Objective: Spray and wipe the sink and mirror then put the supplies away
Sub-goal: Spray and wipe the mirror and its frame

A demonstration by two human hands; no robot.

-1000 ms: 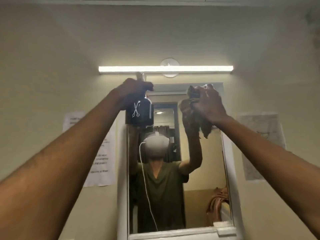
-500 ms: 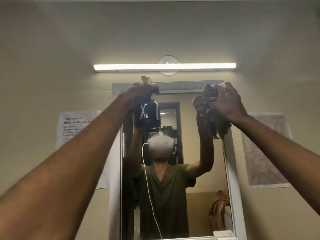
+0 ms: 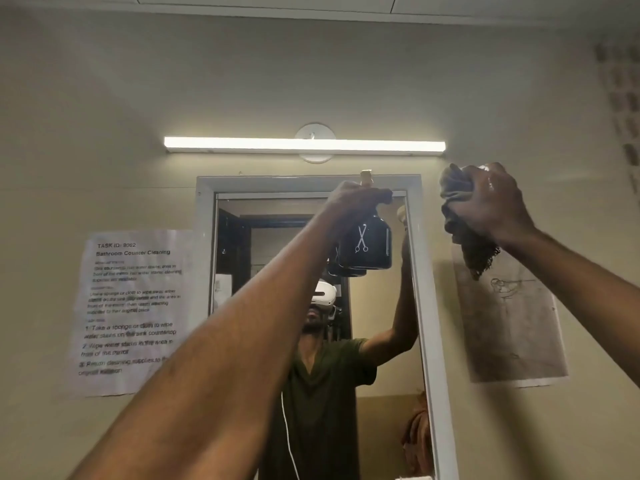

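Beige wall (image 3: 104,98), lit tube light (image 3: 304,146) above, taped printed notice (image 3: 133,306) left, faded sheet (image 3: 509,323) right.

1. A lit light bar (image 3: 304,146) is mounted on the wall, above both grips.
2. A printed notice (image 3: 133,306) is taped well left of the left grip.
3. A faded drawing sheet (image 3: 509,323) is hung below the right grip.

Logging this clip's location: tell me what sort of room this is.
Most likely a bathroom: a framed wall mirror under a strip light, and a taped notice headed "Bathroom Counter Cleaning".
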